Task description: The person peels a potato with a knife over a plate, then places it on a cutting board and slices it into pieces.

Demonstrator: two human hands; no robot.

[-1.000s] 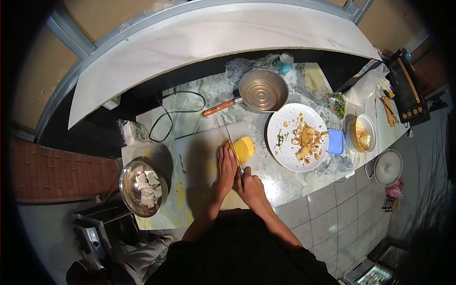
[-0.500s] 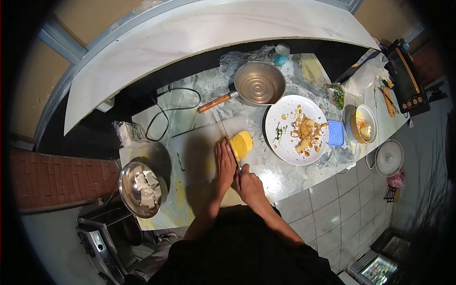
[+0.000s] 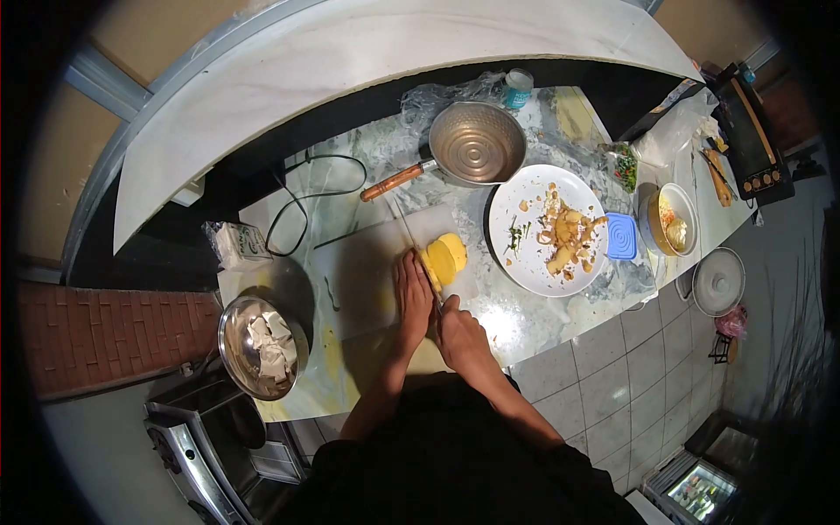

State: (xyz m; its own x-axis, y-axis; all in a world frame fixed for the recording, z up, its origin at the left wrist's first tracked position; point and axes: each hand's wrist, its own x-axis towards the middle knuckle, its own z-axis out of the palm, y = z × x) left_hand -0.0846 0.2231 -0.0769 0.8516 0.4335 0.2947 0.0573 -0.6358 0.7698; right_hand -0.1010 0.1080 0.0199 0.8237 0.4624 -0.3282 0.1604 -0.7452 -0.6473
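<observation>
On a pale cutting board (image 3: 350, 271) lie yellow potato slices (image 3: 452, 250), fanned against the right side of a knife (image 3: 405, 222). My right hand (image 3: 465, 339) is closed around the knife's handle, its blade pointing away from me. Just left of the blade, my left hand (image 3: 414, 293) presses down with its fingers together, gripping the potato, which it mostly hides. Right of the board, a white plate (image 3: 516, 269) carries brownish peelings (image 3: 570, 234) and green scraps.
A hammered saucepan (image 3: 477, 144) stands behind the board, its wooden handle pointing left. A steel bowl (image 3: 229, 350) of white chunks sits at the front left. Behind it are a plastic-wrapped pack (image 3: 238, 246) and a black cable (image 3: 306, 210). A blue lid (image 3: 622, 237) and bowl (image 3: 691, 214) are right.
The camera view has shifted slightly. The knife blade shows more of its flat side, and the slices beside it have moved a little. Both hands keep nearly the same place.
</observation>
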